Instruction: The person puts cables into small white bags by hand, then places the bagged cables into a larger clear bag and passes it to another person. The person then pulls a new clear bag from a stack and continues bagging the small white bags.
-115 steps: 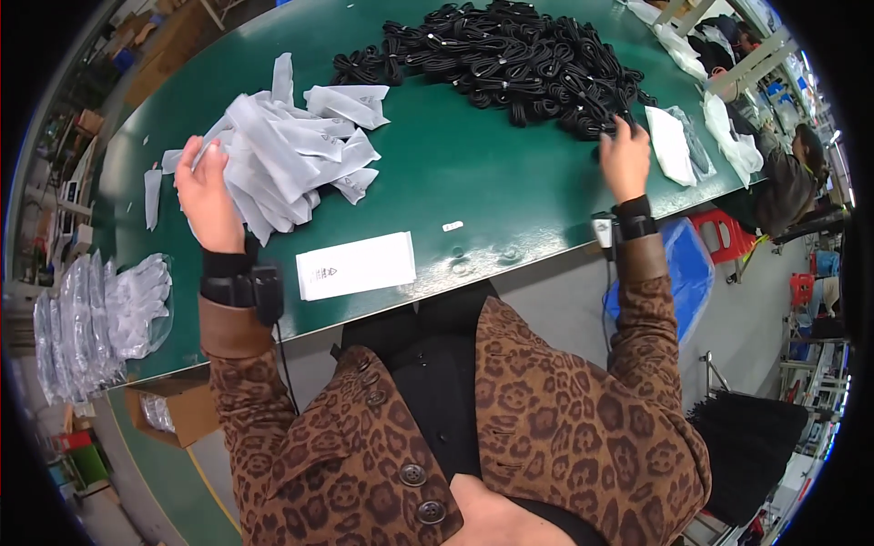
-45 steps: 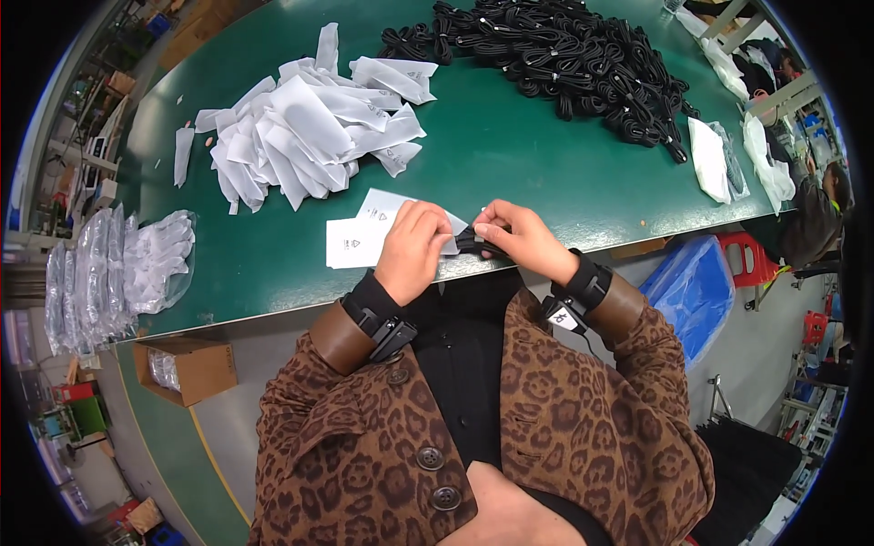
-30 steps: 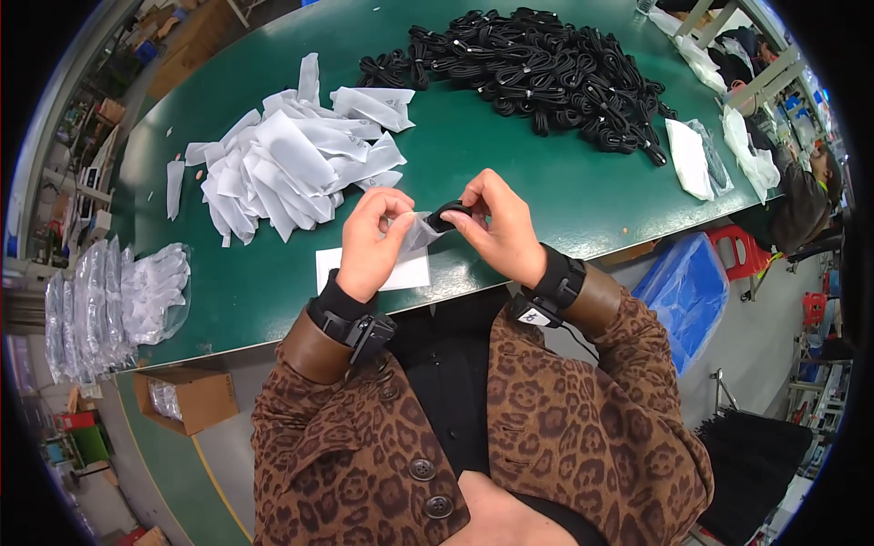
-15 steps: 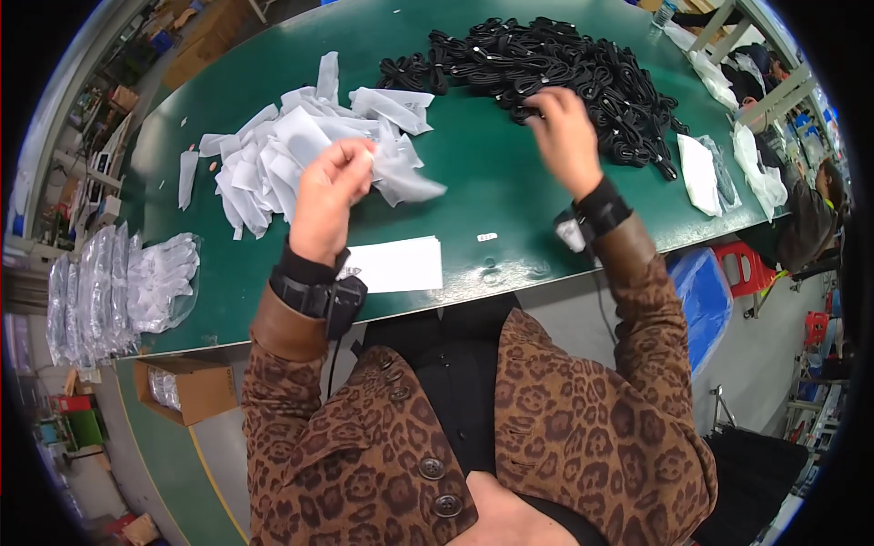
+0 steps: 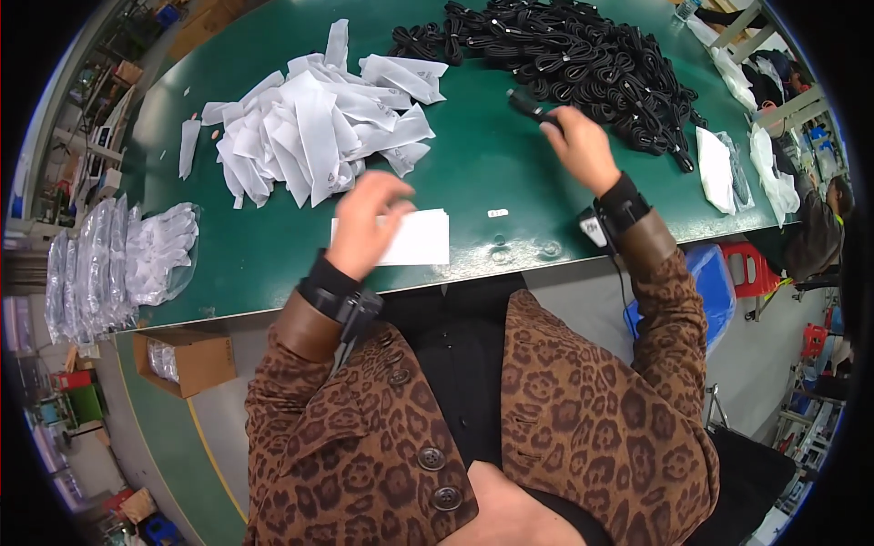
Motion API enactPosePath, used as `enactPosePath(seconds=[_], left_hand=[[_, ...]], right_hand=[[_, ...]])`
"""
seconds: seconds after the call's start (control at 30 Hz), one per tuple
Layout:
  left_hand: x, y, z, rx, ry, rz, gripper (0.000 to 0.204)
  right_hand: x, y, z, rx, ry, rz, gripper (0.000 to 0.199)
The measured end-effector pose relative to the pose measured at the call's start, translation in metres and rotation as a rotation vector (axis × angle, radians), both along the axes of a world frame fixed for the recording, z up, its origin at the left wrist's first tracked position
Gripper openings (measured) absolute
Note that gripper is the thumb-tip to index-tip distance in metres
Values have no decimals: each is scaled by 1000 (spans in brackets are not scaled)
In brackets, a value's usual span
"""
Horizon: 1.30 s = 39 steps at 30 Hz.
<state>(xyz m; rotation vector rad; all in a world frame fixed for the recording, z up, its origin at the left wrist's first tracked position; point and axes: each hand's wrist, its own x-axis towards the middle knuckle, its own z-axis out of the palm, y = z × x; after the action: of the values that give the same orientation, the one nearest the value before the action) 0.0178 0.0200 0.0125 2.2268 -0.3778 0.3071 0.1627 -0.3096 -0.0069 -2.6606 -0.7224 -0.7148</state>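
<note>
My right hand [image 5: 583,150] is extended across the green bench [image 5: 473,182], its fingers closed around one bundled black cable [image 5: 533,109]. The bundle's free end projects up and to my left from the fist, so its long axis runs diagonally toward the far left. It is lifted at the near edge of the heap of black cables [image 5: 583,55], which fills the far right of the bench just beyond this hand.

My left hand [image 5: 369,223] hovers close to my body, blurred, its fingers loosely curled. I cannot tell whether they pinch anything. It lies over the left end of a flat white card [image 5: 423,238] resting near the front edge of the bench. Directly beyond it, toward the far left, is the loose pile of white sleeves [image 5: 314,127], their long axes fanned in many directions.

Relation of note: the held cable lies to the right of and farther away than my left hand, with open green surface between the two hands. The white sleeves are nearer to the left hand, the cable heap to the right.

Off the bench to my far left, clear bags of white goods [image 5: 118,264] are stacked.
</note>
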Motion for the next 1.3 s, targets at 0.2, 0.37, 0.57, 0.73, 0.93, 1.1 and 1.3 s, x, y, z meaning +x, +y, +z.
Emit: enactPosePath(seconds=[0.2, 0.37, 0.57, 0.73, 0.93, 1.1, 1.3], left_hand=[[-22, -33, -36, 213, -133, -125, 14], [-24, -40, -39, 82, 42, -7, 11], [-25, -40, -41, -200, 198, 119, 10], [-26, -44, -31, -225, 180, 95, 10], [-27, -43, -25, -116, 7, -85, 9], [-26, -41, -25, -131, 47, -77, 8], [-25, -36, -32, -251, 210, -8, 7]], right_hand=[[-80, 36, 12, 357, 351, 305, 29], [-111, 43, 18, 250, 335, 461, 32], [-120, 43, 19, 120, 320, 597, 35], [-115, 43, 13, 111, 426, 666, 33], [-104, 38, -1, 531, 1159, 627, 26], [-108, 40, -9, 916, 1756, 403, 29], [-108, 39, -6, 1034, 1834, 361, 27]])
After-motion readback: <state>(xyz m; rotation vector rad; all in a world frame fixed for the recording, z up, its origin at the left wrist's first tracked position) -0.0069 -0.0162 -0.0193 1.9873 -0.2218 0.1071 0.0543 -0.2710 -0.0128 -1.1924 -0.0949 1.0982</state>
